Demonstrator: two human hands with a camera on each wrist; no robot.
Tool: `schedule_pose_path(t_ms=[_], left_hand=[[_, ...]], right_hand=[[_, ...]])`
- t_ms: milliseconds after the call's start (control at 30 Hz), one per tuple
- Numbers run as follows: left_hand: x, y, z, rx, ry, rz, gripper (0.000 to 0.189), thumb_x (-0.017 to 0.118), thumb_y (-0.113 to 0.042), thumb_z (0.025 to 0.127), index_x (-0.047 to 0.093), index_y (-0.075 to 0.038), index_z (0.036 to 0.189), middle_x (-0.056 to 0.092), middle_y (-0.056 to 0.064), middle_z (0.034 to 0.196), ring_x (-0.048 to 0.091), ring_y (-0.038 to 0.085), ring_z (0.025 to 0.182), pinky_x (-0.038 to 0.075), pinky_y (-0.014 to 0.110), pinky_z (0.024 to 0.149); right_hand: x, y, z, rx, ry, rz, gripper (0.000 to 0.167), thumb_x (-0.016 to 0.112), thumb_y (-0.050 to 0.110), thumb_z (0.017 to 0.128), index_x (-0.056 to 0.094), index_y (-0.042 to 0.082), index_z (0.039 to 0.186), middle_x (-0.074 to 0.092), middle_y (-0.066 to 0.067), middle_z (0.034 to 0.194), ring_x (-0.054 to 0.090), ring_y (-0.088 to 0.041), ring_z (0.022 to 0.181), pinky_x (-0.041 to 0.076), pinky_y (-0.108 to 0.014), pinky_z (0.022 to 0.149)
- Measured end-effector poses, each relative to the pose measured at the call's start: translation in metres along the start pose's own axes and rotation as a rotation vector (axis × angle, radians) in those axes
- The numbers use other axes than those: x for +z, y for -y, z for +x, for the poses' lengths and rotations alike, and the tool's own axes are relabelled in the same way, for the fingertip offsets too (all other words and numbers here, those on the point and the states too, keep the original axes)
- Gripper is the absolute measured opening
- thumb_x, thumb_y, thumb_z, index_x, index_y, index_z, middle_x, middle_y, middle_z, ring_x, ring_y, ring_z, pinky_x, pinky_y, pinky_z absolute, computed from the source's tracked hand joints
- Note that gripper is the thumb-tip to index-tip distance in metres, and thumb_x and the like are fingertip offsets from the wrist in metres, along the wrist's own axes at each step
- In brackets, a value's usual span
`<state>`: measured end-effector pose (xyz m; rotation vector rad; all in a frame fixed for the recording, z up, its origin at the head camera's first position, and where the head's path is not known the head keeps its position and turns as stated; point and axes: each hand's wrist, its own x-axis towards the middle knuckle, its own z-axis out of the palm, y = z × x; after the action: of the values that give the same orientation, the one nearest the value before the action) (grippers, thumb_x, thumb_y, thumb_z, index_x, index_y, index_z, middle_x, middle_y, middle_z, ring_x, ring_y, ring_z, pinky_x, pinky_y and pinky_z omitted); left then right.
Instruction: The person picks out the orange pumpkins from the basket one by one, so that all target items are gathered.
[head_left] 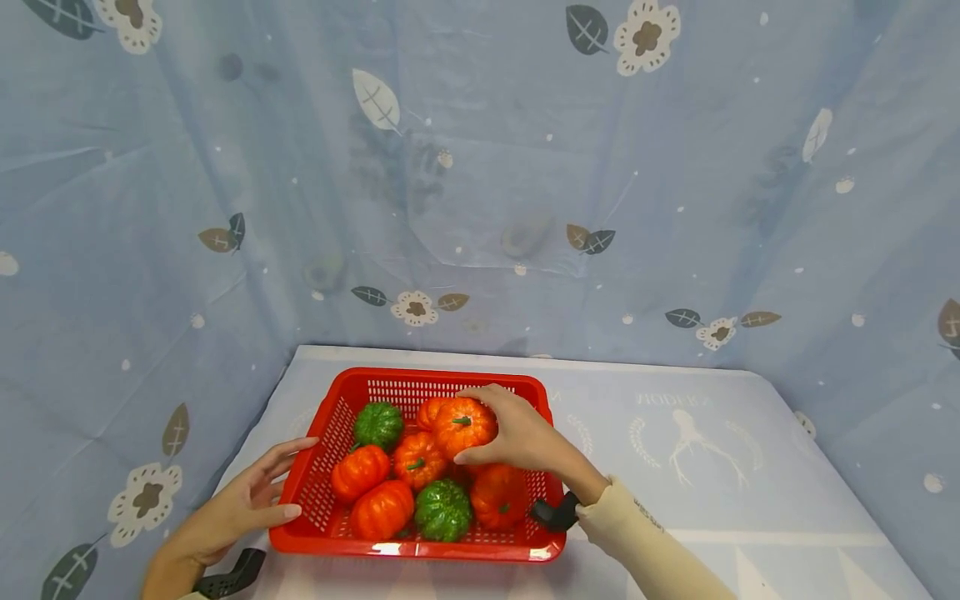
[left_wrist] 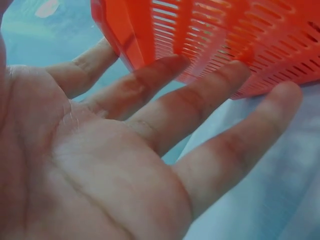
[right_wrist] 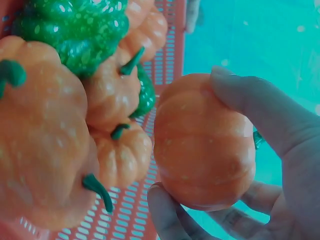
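A red plastic basket [head_left: 300,492] holds several small orange and green pumpkins. My right hand [head_left: 513,429] grips an orange pumpkin [head_left: 465,429] between thumb and fingers, over the right part of the basket. In the right wrist view that held pumpkin [right_wrist: 202,145] shows its ribbed underside, apart from the others. At the basket's left side is my left hand [head_left: 243,504], its fingers extended against the slotted wall. The left wrist view shows the palm [left_wrist: 95,165] turned up and the fingertips close to the basket wall [left_wrist: 210,40]; whether every finger touches is unclear.
Inside the basket lie a green pumpkin [head_left: 378,425] at the back left, another green pumpkin [head_left: 442,510] at the front, and orange pumpkins such as this one [head_left: 382,510]. A white printed tablecloth [head_left: 690,467] lies underneath. Blue patterned curtain [head_left: 480,167] surrounds the table.
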<state>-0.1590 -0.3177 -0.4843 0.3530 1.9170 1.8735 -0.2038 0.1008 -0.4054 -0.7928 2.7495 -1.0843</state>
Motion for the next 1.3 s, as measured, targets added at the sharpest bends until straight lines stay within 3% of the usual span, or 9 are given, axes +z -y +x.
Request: schedule_pose_path(t_ms=[267, 467, 600, 833, 933, 1133, 1300], left_hand=[[0.001, -0.003, 0.0, -0.018, -0.01, -0.005, 0.08, 0.065, 0.001, 0.096, 0.023, -0.019, 0.162, 0.019, 0.03, 0.159, 0.053, 0.038, 0.129, 0.055, 0.056, 0.093], [0.003, -0.006, 0.0, -0.03, -0.006, -0.005, 0.081, 0.065, 0.0, 0.096, 0.022, -0.018, 0.162, 0.018, 0.03, 0.16, 0.053, 0.037, 0.129, 0.055, 0.055, 0.094], [0.002, -0.005, 0.0, -0.038, -0.003, -0.004, 0.08, 0.065, -0.002, 0.097, 0.023, -0.019, 0.162, 0.018, 0.029, 0.16, 0.053, 0.037, 0.129, 0.055, 0.055, 0.093], [0.001, -0.005, 0.0, -0.032, -0.009, -0.011, 0.079, 0.065, -0.001, 0.096, 0.024, -0.019, 0.162, 0.019, 0.028, 0.159, 0.053, 0.038, 0.129, 0.055, 0.056, 0.094], [0.001, -0.004, 0.0, -0.012, -0.013, -0.001, 0.08, 0.065, 0.001, 0.096, 0.025, -0.018, 0.162, 0.023, 0.024, 0.158, 0.053, 0.033, 0.13, 0.055, 0.055, 0.094], [0.001, -0.002, -0.001, 0.011, -0.045, 0.043, 0.08, 0.067, 0.001, 0.094, 0.027, -0.015, 0.161, 0.033, 0.001, 0.154, 0.053, 0.01, 0.128, 0.055, 0.044, 0.097], [0.002, -0.002, -0.001, 0.019, -0.038, 0.037, 0.079, 0.066, 0.001, 0.094, 0.027, -0.014, 0.161, 0.036, -0.004, 0.152, 0.054, 0.01, 0.128, 0.055, 0.043, 0.097]], right_hand=[[-0.018, -0.012, -0.009, 0.039, -0.04, 0.139, 0.085, 0.09, 0.044, 0.077, 0.05, 0.021, 0.149, 0.058, 0.007, 0.134, 0.062, -0.012, 0.109, 0.056, -0.036, 0.09], [-0.031, -0.03, -0.018, 0.061, -0.095, 0.173, 0.081, 0.092, 0.044, 0.076, 0.053, 0.023, 0.144, 0.062, 0.004, 0.127, 0.063, -0.016, 0.106, 0.056, -0.037, 0.089], [-0.041, -0.044, -0.025, 0.091, -0.131, 0.19, 0.079, 0.092, 0.043, 0.075, 0.055, 0.025, 0.142, 0.063, 0.001, 0.124, 0.062, -0.023, 0.104, 0.058, -0.037, 0.081], [-0.059, -0.07, -0.037, 0.162, -0.193, 0.159, 0.082, 0.091, 0.045, 0.076, 0.052, 0.024, 0.146, 0.061, -0.004, 0.127, 0.06, -0.028, 0.102, 0.059, -0.033, 0.074], [-0.065, -0.082, -0.042, 0.188, -0.229, 0.155, 0.082, 0.091, 0.046, 0.077, 0.052, 0.025, 0.146, 0.061, -0.005, 0.127, 0.06, -0.027, 0.102, 0.059, -0.033, 0.073], [-0.072, -0.104, -0.048, 0.23, -0.286, 0.153, 0.082, 0.09, 0.044, 0.078, 0.052, 0.023, 0.147, 0.059, -0.005, 0.134, 0.06, -0.028, 0.103, 0.058, -0.036, 0.074], [-0.075, -0.123, -0.053, 0.282, -0.32, 0.154, 0.083, 0.089, 0.046, 0.079, 0.05, 0.023, 0.148, 0.054, -0.008, 0.142, 0.058, -0.03, 0.106, 0.055, -0.037, 0.077]])
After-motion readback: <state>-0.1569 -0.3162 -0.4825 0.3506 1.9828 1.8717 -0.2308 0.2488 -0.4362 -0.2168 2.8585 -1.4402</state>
